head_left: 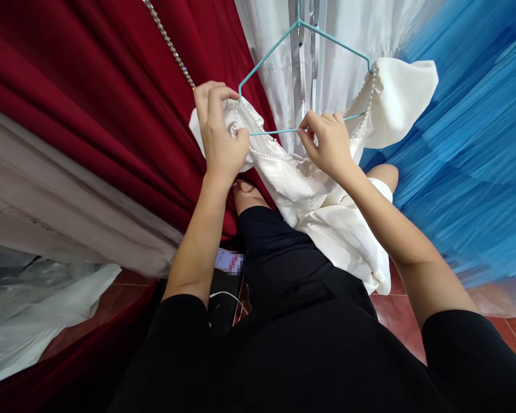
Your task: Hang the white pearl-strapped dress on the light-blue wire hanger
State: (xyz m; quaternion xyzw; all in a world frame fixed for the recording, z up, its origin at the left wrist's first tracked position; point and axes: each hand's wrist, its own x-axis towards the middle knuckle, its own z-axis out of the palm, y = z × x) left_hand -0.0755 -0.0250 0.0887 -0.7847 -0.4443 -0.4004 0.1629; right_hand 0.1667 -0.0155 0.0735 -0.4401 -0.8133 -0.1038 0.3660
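Observation:
A white dress (344, 221) with pearl trim hangs on a thin turquoise hanger (269, 53) and drapes down over my lap. At the dress's left shoulder, my left hand (223, 129) is closed around the fabric beside the hanger's left corner. My right hand (324, 140) pinches the hanger's bottom bar near its middle. The dress's right puffed sleeve (402, 103) spreads out from the hanger's right end. Strings of pearls run along the neckline below the bar.
Dark red fabric (124, 103) hangs at the left, white fabric (348, 34) behind the hanger, and blue tulle (473, 160) at the right. A phone (227, 260) lies on a black surface beside a white cable (227, 293). Red tiles (398, 321) cover the floor.

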